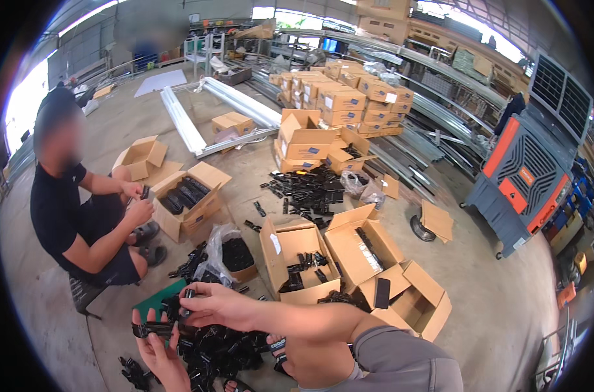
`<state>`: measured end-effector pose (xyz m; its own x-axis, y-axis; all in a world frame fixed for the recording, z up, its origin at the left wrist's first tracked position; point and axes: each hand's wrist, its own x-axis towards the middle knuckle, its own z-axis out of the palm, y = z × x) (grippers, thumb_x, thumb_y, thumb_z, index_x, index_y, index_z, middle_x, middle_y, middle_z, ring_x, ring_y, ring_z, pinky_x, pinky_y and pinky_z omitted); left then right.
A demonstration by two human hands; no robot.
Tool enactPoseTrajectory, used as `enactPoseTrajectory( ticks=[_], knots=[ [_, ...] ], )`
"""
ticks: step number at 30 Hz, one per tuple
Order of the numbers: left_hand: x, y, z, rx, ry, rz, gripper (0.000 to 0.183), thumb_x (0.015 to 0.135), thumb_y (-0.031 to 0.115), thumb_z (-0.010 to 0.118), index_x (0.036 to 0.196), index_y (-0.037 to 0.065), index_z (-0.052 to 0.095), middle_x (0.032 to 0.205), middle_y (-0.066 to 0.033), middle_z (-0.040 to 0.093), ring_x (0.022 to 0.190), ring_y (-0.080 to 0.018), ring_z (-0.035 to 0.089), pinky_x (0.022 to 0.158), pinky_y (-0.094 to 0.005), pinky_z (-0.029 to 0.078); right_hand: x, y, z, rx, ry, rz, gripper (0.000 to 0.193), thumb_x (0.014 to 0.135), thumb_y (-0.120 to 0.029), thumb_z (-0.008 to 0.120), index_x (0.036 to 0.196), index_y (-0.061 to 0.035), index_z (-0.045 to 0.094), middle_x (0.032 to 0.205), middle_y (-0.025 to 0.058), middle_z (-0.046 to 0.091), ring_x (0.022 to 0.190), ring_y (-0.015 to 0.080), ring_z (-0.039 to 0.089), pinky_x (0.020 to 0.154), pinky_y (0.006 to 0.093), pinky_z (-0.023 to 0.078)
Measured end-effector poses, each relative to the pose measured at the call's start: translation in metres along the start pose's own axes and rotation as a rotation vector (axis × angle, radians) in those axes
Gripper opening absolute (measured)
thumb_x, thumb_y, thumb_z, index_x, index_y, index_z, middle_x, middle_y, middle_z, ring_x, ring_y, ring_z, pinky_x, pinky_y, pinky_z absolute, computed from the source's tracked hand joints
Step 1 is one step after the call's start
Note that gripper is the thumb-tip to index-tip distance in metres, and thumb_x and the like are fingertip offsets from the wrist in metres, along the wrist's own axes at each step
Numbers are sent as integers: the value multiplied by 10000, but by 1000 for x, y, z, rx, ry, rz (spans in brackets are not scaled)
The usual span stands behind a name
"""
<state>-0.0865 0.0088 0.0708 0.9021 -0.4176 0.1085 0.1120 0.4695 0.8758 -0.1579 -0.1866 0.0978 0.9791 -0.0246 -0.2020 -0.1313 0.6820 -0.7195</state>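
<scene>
My left hand [161, 358], palm turned up, has its fingers curled around a black clamp-like part [152, 329]. Just above it, my right hand [212, 304] pinches a smaller black piece [188, 302] between thumb and fingers. The two pieces are close together, and I cannot tell whether they touch. Below both hands spreads a heap of loose black parts [222, 358] on the floor. Behind my hands a green sheet [154, 299] is partly covered. My right forearm reaches across above my bent knee.
A person [75, 209] sits on a low stool at left, handling a small black part beside a carton [208, 208] of black pieces. Open cartons [271, 251] stand ahead, a phone [382, 293] on one flap. Farther away are stacked boxes [341, 101], metal profiles and a large cooler [522, 176].
</scene>
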Motion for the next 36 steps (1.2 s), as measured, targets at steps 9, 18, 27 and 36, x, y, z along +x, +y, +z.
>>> enactPoseTrajectory(
  ticks=[9, 18, 27, 36],
  knots=[
    [-2, 0, 14, -38, -22, -127, 590, 1098, 209, 450, 1617, 199, 170, 1378, -142, 552, 1087, -168, 656, 986, -362, 578, 18, 38, 6, -568, 157, -368, 335, 897, -178, 778, 1089, -34, 544, 996, 37, 677, 930, 100, 616, 834, 265, 496],
    [7, -3, 1, 109, 12, -247, 687, 1017, 64, 594, 1601, 150, 244, 1366, -180, 575, 1160, -288, 630, 975, -407, 545, 10, 34, -9, -939, 47, -250, 402, 844, -153, 764, 1160, -7, 563, 1011, 136, 678, 963, 258, 652, 892, 383, 516],
    [7, -4, 8, 271, -112, -220, 656, 1018, 44, 584, 1588, 75, 261, 1341, -190, 583, 1148, -255, 628, 964, -351, 540, 21, 36, -23, -597, 1, -147, 550, 862, -90, 742, 1346, -21, 490, 950, 65, 594, 884, 141, 611, 782, 297, 498],
    [4, -18, 7, 439, -272, -322, 885, 872, -176, 641, 1617, 68, 230, 1260, -113, 616, 1146, -194, 599, 1003, -290, 472, 24, 46, -32, -799, 199, -256, 468, 834, -236, 783, 1172, 13, 576, 858, 136, 689, 772, 227, 664, 712, 377, 523]
  ],
)
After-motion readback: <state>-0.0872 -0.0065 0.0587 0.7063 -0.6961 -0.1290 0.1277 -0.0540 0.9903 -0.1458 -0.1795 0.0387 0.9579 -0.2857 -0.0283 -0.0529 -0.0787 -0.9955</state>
